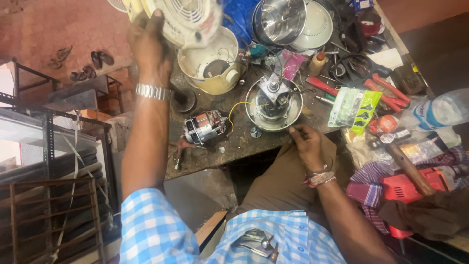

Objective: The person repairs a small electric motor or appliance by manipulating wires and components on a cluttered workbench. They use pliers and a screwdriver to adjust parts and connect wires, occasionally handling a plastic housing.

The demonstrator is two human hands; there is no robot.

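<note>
My left hand (149, 41) is raised at the top left and grips a cream plastic appliance cover with a vented grille (183, 19), blurred by motion. Below it stands a cream plastic base housing (215, 63). My right hand (308, 144) rests at the front rim of a round metal dish with a motor assembly in it (273, 105); its fingers are curled, and I cannot tell whether they pinch something small. A loose electric motor (204, 128) with a yellow wire lies on the bench between my arms.
The dark workbench (229, 146) is crowded. Steel pots (283, 19) stand at the back. Red-handled tools (386, 93), a green packet (354, 107), a plastic bottle (439, 110), a wooden-handled hammer (405, 164) and a red power tool (415, 188) lie right. Metal racks (49, 161) stand left.
</note>
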